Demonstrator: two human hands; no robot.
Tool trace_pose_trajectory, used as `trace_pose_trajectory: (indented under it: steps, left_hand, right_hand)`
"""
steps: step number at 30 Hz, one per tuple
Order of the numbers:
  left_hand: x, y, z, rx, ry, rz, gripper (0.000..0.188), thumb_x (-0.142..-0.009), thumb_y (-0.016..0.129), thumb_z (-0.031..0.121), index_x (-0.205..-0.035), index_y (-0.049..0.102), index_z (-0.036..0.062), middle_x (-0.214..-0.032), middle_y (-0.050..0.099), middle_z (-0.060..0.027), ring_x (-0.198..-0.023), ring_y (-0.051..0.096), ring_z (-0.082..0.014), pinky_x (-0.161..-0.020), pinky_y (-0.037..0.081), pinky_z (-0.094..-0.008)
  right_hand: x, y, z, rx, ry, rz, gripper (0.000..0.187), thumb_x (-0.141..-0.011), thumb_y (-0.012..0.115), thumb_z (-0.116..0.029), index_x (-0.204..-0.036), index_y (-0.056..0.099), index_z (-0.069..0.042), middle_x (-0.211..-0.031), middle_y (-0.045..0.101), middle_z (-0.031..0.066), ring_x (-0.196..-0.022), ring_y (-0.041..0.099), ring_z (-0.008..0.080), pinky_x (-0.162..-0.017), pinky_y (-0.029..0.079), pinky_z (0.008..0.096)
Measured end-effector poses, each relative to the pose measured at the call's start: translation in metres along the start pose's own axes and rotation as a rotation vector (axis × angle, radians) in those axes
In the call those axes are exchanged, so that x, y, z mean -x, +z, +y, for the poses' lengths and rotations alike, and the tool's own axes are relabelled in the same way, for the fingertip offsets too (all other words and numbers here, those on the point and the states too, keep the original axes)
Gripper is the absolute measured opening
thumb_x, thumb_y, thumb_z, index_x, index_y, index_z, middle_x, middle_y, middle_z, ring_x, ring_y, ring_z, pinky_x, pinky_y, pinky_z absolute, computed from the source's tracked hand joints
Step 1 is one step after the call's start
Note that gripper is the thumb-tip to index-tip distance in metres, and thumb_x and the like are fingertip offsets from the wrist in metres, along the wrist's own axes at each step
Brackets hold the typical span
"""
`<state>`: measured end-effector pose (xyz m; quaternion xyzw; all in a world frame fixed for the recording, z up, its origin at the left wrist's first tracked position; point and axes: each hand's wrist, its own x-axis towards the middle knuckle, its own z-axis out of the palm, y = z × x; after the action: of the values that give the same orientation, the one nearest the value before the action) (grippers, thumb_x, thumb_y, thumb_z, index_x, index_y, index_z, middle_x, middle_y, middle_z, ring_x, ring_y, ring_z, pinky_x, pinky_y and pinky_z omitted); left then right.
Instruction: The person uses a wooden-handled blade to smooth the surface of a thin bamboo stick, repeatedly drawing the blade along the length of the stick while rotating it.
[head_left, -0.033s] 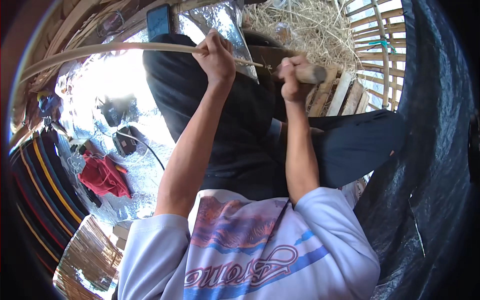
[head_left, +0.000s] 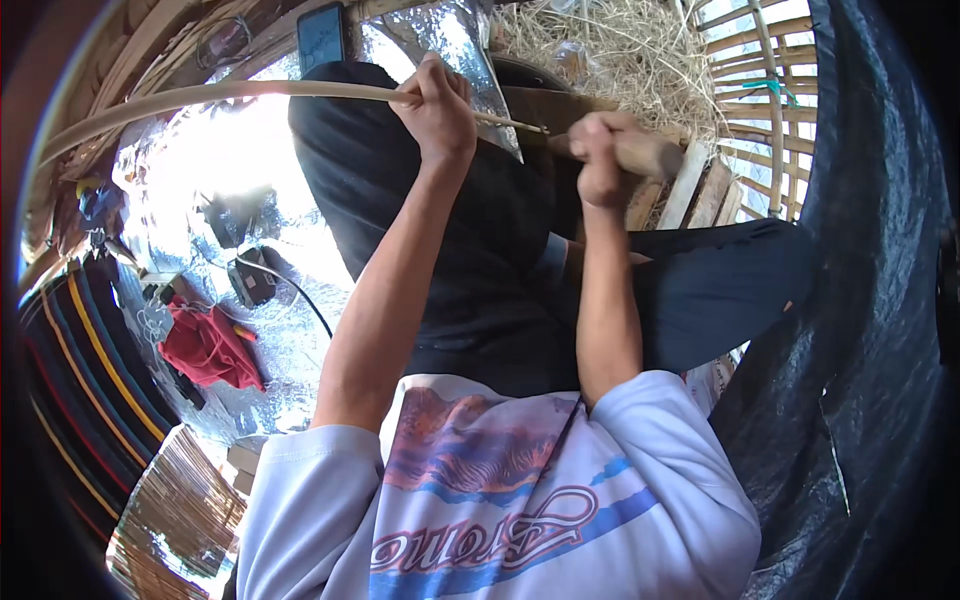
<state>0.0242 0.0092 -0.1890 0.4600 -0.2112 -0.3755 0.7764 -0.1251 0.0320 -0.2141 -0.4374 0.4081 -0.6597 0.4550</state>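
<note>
Overhead, two hands are seen at work on one long pale cane strip, which arcs from the far left rim across to the middle, above the dark-trousered lap. The left hand is closed fully around the strip; the right hand is clenched tight on one wooden tool handle, whose front end meets the strip's end between the hands. One phone is propped at the top. One red cloth lies on the shiny foil sheet — left of the lap. One slatted bamboo basket is filled with dry straw.
</note>
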Motion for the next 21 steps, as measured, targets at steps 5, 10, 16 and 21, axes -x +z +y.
trace_pose_trajectory:
  steps: [5,10,16,21]
  left_hand:
    - [0.001,0.003,0.007,-0.025,0.003,-0.032,0.045,-0.090,0.045,0.009,-0.050,0.025,0.0087,-0.045,0.026,0.0037,-0.039,0.022,-0.0038,-0.038,0.018,-0.0234]
    - [0.003,0.002,-0.001,-0.018,0.004,0.011,0.043,-0.089,0.045,0.010,-0.050,0.025,0.0086,-0.044,0.026,0.0037,-0.038,0.022,-0.0043,-0.038,0.017,-0.0235]
    - [-0.004,-0.002,-0.001,-0.033,0.020,-0.029,0.040,-0.086,0.045,0.008,-0.052,0.023,0.0095,-0.047,0.021,0.0022,-0.037,0.019,-0.0071,-0.038,0.017,-0.0262]
    - [-0.002,-0.005,0.004,-0.002,-0.008,0.036,0.040,-0.087,0.045,0.009,-0.052,0.026,0.0086,-0.046,0.025,0.0023,-0.038,0.021,-0.0059,-0.038,0.017,-0.0248]
  right_hand:
    - [0.007,-0.005,0.021,0.366,-0.011,-0.053,0.018,-0.071,0.061,-0.007,-0.055,0.053,-0.004,-0.054,0.051,-0.0005,-0.048,0.047,0.0069,-0.048,0.037,0.0226]
    - [-0.012,0.000,-0.010,-0.127,-0.023,-0.101,0.010,-0.075,0.059,-0.004,-0.067,0.055,0.000,-0.058,0.053,0.0030,-0.052,0.050,0.0085,-0.051,0.040,0.0236]
    - [-0.001,-0.016,0.029,0.126,0.004,0.014,0.017,-0.075,0.061,-0.008,-0.062,0.053,-0.001,-0.054,0.052,0.0030,-0.049,0.048,0.0105,-0.049,0.038,0.0248]
    - [-0.017,-0.014,-0.004,-0.166,0.100,0.052,0.012,-0.078,0.055,-0.006,-0.069,0.049,-0.002,-0.056,0.052,0.0052,-0.051,0.048,0.0109,-0.052,0.041,0.0248]
